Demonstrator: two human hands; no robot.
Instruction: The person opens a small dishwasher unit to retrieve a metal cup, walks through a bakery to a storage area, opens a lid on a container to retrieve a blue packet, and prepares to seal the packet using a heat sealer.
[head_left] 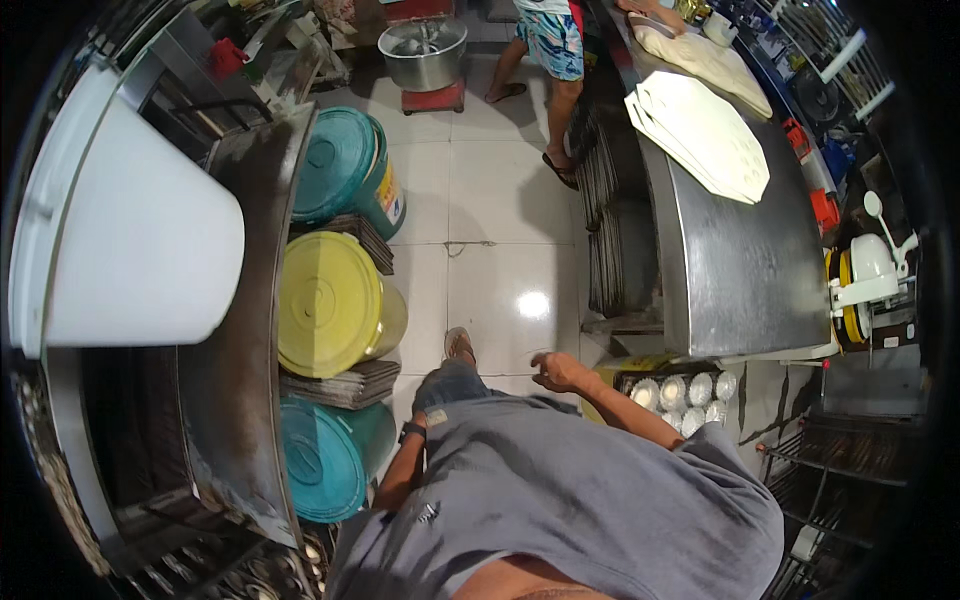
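Dough (697, 66) looks uncut at upper right, foil cups (672, 388) stand set out lower right, your right hand (555, 372) hangs loosely spread, empty, and your left hand's grip I can't tell.

Beside a steel table (757, 275), pale tiled floor (495, 205) with bright glare (533, 304).

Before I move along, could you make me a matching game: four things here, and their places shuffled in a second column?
Things:
1. right hand
2. foil cups
3. yellow bin
4. large metal bowl

Places:
A. between two blue-green bins
B. just above a red base
C. out in front of the grey shirt
D. in rows beside the right forearm

Pairs: 1-C, 2-D, 3-A, 4-B
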